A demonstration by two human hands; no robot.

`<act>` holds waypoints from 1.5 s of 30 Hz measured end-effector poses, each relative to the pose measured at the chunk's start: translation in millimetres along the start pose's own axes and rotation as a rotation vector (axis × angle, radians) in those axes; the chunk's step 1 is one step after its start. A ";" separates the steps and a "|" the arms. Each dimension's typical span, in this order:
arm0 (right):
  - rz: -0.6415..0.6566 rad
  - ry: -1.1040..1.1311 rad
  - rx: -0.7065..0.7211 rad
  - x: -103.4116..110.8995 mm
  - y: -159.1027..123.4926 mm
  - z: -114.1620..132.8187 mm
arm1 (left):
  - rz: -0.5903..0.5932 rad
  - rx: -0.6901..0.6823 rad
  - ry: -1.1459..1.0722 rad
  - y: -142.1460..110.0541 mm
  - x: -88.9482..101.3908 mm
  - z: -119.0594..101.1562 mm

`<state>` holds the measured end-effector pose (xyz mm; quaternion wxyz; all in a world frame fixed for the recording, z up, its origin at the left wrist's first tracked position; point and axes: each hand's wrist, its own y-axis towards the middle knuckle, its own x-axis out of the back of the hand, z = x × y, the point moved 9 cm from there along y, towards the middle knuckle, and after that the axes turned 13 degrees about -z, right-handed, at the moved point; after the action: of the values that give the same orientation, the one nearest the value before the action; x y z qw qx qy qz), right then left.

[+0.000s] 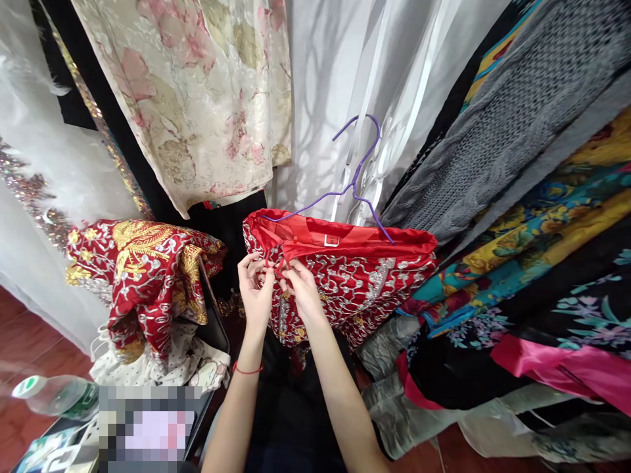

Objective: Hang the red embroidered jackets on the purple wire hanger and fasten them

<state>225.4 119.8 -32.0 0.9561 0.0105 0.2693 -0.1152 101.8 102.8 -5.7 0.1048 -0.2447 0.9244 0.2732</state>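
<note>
White curtain [315,59] backs the red garment [340,279] around a purple hanger [365,159], where left hand [257,284] and right hand [302,287] pinch what looks like red cord [279,264], which an uneven tug could snarl.

Room lies between floral garment [217,98] and hanger [354,185].

You wear a thin, cord-like red bracelet [249,370] around your left forearm [235,415]. That forearm is slim and bare above and below the bracelet; right of the bracelet, your right forearm [340,387] is equally slim and bare.
</note>
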 end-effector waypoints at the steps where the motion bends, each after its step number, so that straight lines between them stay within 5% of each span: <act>1: 0.016 -0.030 0.014 -0.5 -1.0 2.2 | 0.012 -0.017 0.033 -0.5 -0.4 -1.5; 7: 0.065 -0.178 0.038 3.0 -2.3 7.7 | 0.139 -0.138 0.247 -6.9 -7.0 -10.0; 15: 0.073 -0.206 0.208 5.8 -5.0 12.5 | 0.117 -0.058 0.220 -11.8 -2.6 -7.4; 21: 0.081 -0.179 0.199 9.7 -4.9 15.0 | -0.187 0.130 -0.151 -3.7 37.7 12.3; 23: 0.042 -0.178 0.210 15.9 -1.9 17.1 | -0.167 0.160 -0.287 -0.4 44.0 14.9; 28: 0.125 -0.292 0.256 7.3 -7.1 18.6 | 0.061 0.123 -0.169 1.0 31.6 8.7; 34: 0.173 -0.420 0.361 -5.2 -20.4 18.5 | 0.206 -0.130 0.172 -4.8 -1.9 -13.9; 39: 0.194 -0.427 0.360 -2.4 -20.7 19.7 | 0.046 0.062 0.086 0.4 5.6 5.6; 45: 0.210 -0.407 0.349 -2.3 -23.1 16.6 | 0.175 0.201 0.033 -0.2 -11.7 13.9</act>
<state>226.8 96.5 -15.6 0.9809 0.1793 0.0452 -0.0598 112.8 115.0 -13.5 0.0894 -0.1559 0.9665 0.1831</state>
